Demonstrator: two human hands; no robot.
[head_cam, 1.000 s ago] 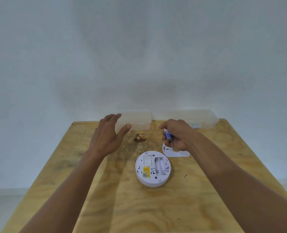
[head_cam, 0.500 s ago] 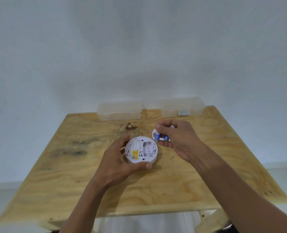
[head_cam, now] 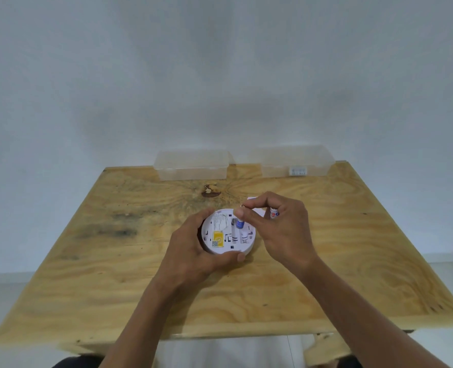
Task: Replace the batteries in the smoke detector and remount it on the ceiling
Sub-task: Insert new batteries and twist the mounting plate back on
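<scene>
There is one camera, worn on my head, wide-angled, looking forward and down from above my arms. It faces the white wall (head_cam: pixel 220 75) beyond the far edge of the wooden surface (head_cam: pixel 352 261), which fills the lower half of the view with its near edge and both side edges showing. My forearms enter from the bottom and meet near the middle, close under the lens. The two clear boxes (head_cam: pixel 192 166) at the far edge sit well away. Straight lines bow toward the borders.

Two clear plastic boxes (head_cam: pixel 192 166) lined the tabletop's (head_cam: pixel 114 274) far edge; bare wood lay open left, right and near the smoke detector (head_cam: pixel 226 236).
</scene>
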